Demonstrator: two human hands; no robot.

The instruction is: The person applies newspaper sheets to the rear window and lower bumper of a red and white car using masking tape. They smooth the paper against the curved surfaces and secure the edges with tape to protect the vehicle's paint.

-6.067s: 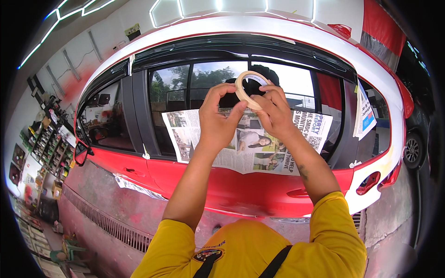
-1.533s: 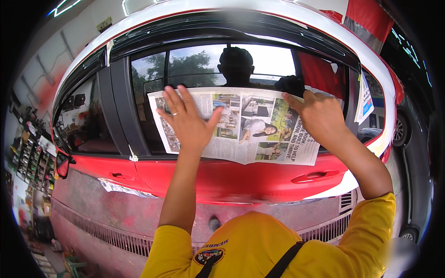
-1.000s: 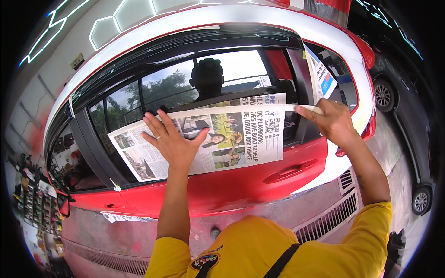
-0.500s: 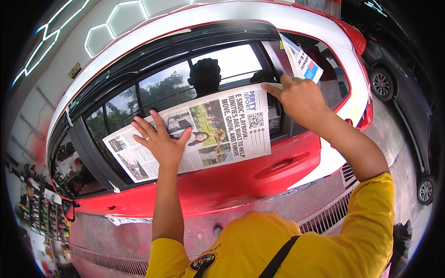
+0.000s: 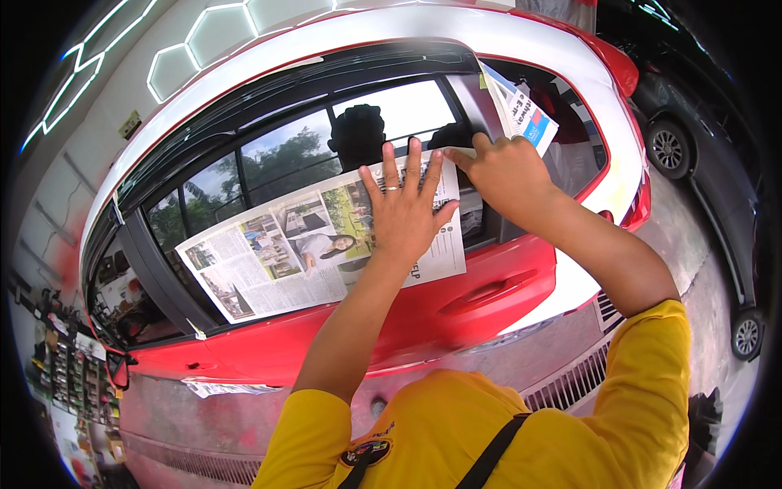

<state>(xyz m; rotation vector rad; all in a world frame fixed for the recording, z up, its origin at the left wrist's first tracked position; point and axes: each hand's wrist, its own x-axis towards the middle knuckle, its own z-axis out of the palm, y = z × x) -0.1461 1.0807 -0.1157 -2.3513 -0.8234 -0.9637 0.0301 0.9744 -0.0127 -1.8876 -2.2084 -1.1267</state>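
A printed newspaper sheet [image 5: 273, 257] lies slantwise over the lower part of a car's side window [image 5: 281, 155], its bottom edge reaching the red door [image 5: 383, 338]. My left hand [image 5: 405, 213], a ring on one finger, is spread flat on the right half of the sheet, fingertips at its top edge. At the sheet's upper right corner, my right hand [image 5: 509, 171] has its fingers curled, pinching the paper. Another newspaper piece [image 5: 529, 122] hangs by the rear window, just beyond my right hand. The underside of the sheet is hidden.
The car body is red and white, with a door handle [image 5: 481, 295] below the sheet. A dark car [image 5: 700, 187] stands at the right. Shelves with small items [image 5: 77, 375] are at the far left. A floor grate [image 5: 570, 379] runs behind me.
My left hand has slid right along the newspaper sheet, from its left half to near my right hand. The sheet and my right hand have shifted slightly left.
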